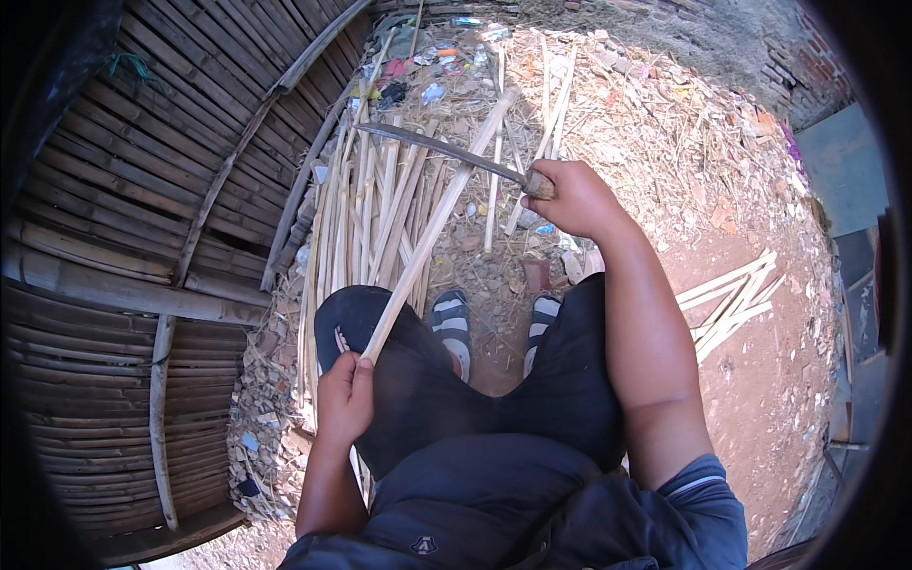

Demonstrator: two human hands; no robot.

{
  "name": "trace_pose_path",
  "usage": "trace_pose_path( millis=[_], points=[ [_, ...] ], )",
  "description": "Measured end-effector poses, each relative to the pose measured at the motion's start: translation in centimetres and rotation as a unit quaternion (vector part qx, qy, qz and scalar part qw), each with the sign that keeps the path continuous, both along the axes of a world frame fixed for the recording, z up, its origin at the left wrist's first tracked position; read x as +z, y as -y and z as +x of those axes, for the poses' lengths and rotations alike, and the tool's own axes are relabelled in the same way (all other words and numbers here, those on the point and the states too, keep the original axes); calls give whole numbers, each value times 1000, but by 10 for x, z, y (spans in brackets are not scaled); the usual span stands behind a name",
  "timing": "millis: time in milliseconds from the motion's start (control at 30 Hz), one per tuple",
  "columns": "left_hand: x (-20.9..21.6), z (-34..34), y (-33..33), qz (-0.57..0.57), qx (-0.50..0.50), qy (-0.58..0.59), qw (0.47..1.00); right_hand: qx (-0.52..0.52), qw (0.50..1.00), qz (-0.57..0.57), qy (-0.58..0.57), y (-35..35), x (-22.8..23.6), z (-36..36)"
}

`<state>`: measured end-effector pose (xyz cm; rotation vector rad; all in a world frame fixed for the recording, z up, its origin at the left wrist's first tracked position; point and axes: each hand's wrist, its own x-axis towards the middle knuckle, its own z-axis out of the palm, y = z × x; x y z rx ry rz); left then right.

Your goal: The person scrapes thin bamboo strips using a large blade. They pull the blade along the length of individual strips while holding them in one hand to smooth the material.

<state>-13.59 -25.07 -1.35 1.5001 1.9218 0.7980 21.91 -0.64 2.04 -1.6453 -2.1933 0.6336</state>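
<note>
While the person sits with knees apart, the left hand (344, 397) is closed around the near end of a long pale bamboo strip (439, 220), thumb laid along its top. That strip runs from the left knee up and away to the right, its far end lying among the litter on the ground. The right hand (570, 199), held farther out and to the right, is wrapped tight around the wooden handle of a long dark blade (442, 150). From the fist the blade reaches left and slightly away, crossing over the strip near its far part; whether the edge touches the strip cannot be told.

Under and to the left of the strip lies a bundle of split bamboo strips (366, 209), roughly parallel, pointing away. Two striped sandals (454, 321) show between the knees on the reddish soil. A woven bamboo wall (123, 237) fills the left side. Shavings and chips (655, 123) cover the far ground, and a few more cut strips (731, 299) lie to the right, well apart from the hands.
</note>
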Motion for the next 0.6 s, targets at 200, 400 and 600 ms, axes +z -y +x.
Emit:
trace_pose_path(
  millis=[200, 400, 600],
  points=[
    [1, 0, 0, -8, 11, 14, 1000, 199, 980, 7, -29, 14, -9, -22],
    [4, 2, 0, -8, 11, 13, 1000, 105, 994, 9, 1, 2, -5, -10],
    [-1, 0, 0, 1, -3, 16, 1000, -50, 997, 13, -62, -6, -6, 6]
  ],
)
